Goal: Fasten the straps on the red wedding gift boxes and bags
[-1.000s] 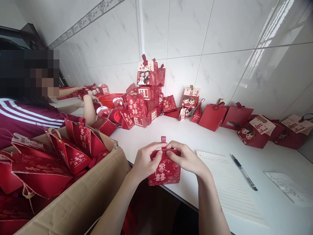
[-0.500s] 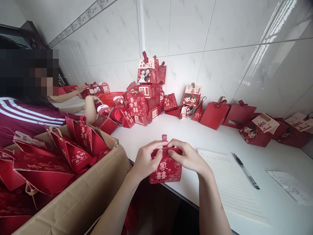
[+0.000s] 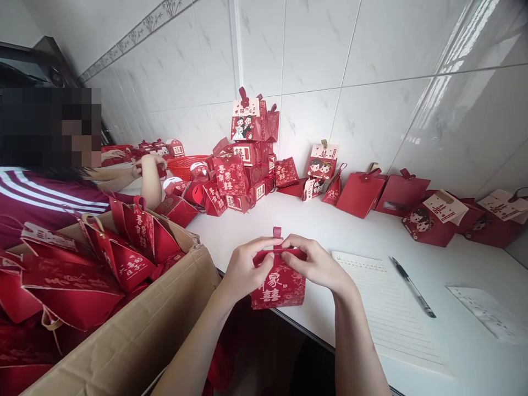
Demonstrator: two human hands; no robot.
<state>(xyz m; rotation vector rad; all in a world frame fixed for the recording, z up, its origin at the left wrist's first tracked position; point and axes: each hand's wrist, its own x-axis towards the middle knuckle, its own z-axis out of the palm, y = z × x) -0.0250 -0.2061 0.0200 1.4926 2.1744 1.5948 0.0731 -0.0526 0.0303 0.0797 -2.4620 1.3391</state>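
A small red gift box (image 3: 279,285) with gold characters stands at the near edge of the white counter (image 3: 363,236). My left hand (image 3: 246,266) pinches its top from the left, fingers closed on the flap. My right hand (image 3: 314,263) pinches the same top from the right. A short red tab sticks up between my fingertips. Both hands hold the box upright, right above the counter's edge.
A cardboard carton (image 3: 136,330) full of flat red boxes sits at my left. A stack of folded red boxes (image 3: 243,165) stands against the tiled wall, with more along it to the right. Lined paper (image 3: 388,313) and a pen (image 3: 412,287) lie right. Another person (image 3: 61,187) works at left.
My hands and the box have hardly moved; the box top stays pinched. The other person's hands have shifted slightly among the boxes at the far left.
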